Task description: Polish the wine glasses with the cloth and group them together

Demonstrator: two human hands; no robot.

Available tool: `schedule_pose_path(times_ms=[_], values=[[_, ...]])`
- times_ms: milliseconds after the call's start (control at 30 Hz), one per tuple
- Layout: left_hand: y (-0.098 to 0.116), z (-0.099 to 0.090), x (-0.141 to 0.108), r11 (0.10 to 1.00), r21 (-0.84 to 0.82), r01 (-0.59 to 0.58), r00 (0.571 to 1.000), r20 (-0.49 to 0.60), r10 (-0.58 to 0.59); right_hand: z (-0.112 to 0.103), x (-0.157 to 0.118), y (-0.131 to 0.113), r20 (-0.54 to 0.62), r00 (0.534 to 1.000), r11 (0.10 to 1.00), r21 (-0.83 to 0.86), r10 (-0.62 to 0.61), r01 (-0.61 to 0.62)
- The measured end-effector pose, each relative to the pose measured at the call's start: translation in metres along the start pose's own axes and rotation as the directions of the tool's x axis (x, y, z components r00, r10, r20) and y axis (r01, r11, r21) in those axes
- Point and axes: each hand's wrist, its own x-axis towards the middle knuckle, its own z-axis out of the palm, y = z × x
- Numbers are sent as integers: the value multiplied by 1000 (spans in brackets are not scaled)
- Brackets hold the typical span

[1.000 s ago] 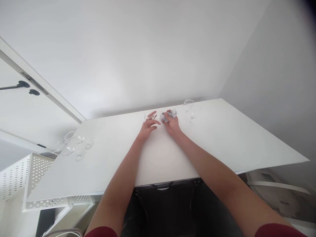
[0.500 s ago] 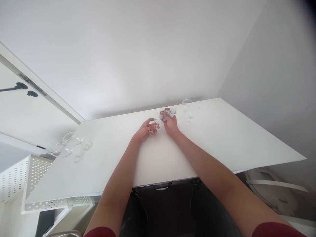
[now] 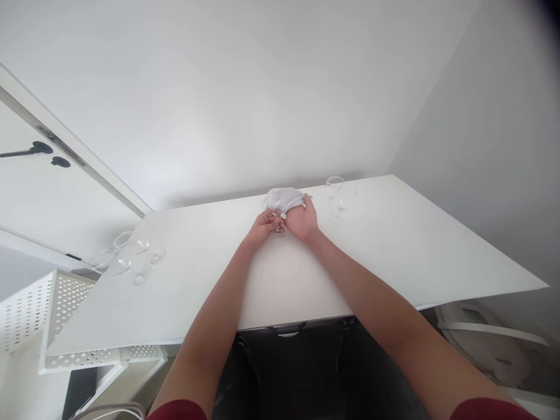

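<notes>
Near the far edge of the white table (image 3: 196, 280), my left hand (image 3: 263, 227) is closed around the stem of a clear wine glass (image 3: 276, 204). The glass is upright, its bowl above my fingers and its foot just below them. My right hand (image 3: 303, 221) holds a pale grey-white cloth (image 3: 292, 197) against the far side of the bowl. The cloth spreads out behind the glass, and some of my right fingers are hidden by it.
Two stemmed glasses (image 3: 342, 201) stand right of my hands near the back edge. Several more glasses (image 3: 131, 248) are grouped at the table's left end. A white perforated basket (image 3: 72, 297) is beside that end, and a wall rises behind the table.
The wine glass has turned upright, with my left fingers now wrapped round its stem. The cloth has opened out from a bunch and lies behind the bowl.
</notes>
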Motion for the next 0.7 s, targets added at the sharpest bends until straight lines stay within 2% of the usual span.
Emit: schedule_pose_path(times_ms=[133,267,333,400,467,533,567,633,700], values=[[0,1,-1,999,-35,-40,999,-28,39,-2,-5,-4,45,998,999,34,-44,42],[4,5,-4,999,20,32,999,21,-32,-5,-5,1,-79,994,996,-48,-78,74],[3,7,-6,994,108,16,999,32,-20,-4,-4,2,-107,990,995,-41,-96,92],[3,7,-6,981,192,-35,999,13,33,-2,-5,2,-32,997,997,-21,-74,73],[4,7,-7,979,201,-43,999,1,43,1,-7,1,87,996,999,-30,16,-13],[6,6,-8,992,124,26,999,35,-30,3,-8,2,149,981,992,-62,121,-113],[8,5,-8,994,78,78,994,69,-83,3,-8,3,142,979,988,-78,144,-134],[10,4,-8,985,20,170,975,143,-172,3,-8,6,83,990,988,-112,114,-105],[10,5,-8,983,32,179,972,151,-182,3,-7,9,-2,1000,989,-150,12,-12]])
